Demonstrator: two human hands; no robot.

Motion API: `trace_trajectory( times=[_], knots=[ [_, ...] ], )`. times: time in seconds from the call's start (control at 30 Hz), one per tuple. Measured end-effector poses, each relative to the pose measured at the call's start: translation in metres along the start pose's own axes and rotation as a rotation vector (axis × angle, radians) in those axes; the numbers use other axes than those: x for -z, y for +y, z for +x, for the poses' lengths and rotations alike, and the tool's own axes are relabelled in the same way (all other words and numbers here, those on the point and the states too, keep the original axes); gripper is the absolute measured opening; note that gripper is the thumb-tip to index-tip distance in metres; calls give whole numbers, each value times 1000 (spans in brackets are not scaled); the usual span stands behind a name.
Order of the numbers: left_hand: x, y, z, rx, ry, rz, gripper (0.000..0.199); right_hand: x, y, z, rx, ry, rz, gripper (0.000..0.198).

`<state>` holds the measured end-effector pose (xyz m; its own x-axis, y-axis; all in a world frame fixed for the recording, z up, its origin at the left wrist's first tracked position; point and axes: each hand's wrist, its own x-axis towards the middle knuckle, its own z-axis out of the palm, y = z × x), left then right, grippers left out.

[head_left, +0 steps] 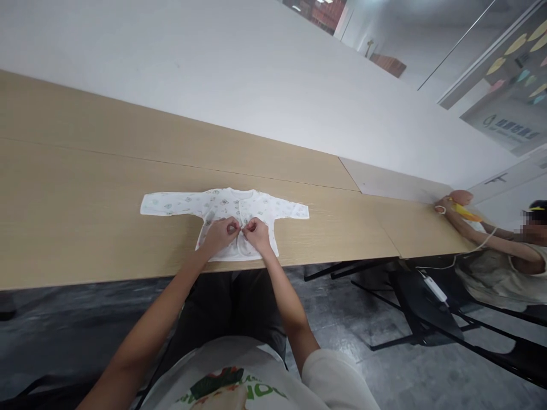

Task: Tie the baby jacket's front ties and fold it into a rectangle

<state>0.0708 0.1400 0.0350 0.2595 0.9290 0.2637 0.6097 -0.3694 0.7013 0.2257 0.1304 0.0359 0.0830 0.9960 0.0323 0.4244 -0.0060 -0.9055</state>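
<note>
A small white baby shirt [234,206] with a scattered print lies spread on the table, neckline away from me and both sleeves stretched out sideways. My left hand [222,233] pinches the shirt's front at the middle opening, thumb against fingertips. Close beside it, my right hand [257,234] pinches the other side of the same opening. The fingertips of both hands nearly meet. Whatever fastener sits between them is too small to make out. Below my hands the lower hem reaches almost to the table's front edge.
The long wooden table [106,239] runs along a white partition [192,74]. At the far right another person [513,250] holds a doll [461,198] with something yellow on it. A black chair [423,302] bears a white power strip [435,287] with a cable.
</note>
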Motion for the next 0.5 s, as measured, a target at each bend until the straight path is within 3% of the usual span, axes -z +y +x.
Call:
trace_trajectory(
  times=[0.5],
  knots=[
    [0, 1, 0, -23, -21, -20, 9, -3, 4, 0, -60, -27, 80, 25]
  ],
)
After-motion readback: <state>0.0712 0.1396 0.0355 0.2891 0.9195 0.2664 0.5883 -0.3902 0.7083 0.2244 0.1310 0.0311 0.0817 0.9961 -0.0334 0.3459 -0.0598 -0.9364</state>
